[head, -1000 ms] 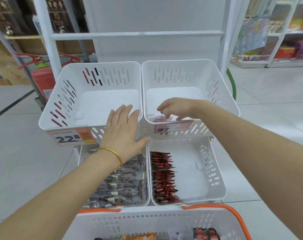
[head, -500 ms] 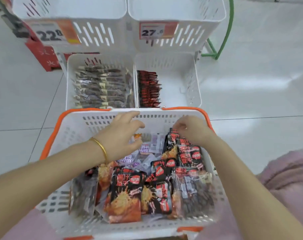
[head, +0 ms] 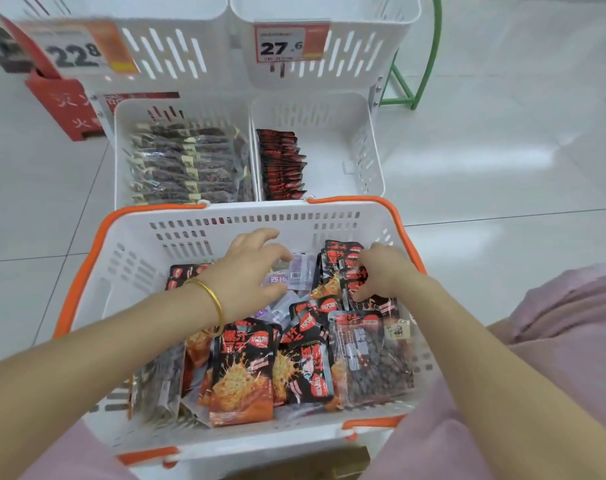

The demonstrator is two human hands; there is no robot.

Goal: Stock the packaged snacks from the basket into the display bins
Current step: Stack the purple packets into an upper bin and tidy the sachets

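white basket [head: 177, 237], orange rim, black-red packets [head: 241, 372]

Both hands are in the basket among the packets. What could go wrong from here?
1. The right hand seems to hold several red-black packets at once; some may slip from the grip.
2. The basket mixes kinds, with purple packets under the left hand; mis-binning is possible.

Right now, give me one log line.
stage: picking from basket; left hand: on purple packets; right hand: grips red-black packets; lower right bin: part-filled

Left hand [head: 249, 271] reaches forward, fingers splayed; right hand [head: 381, 271] curled.
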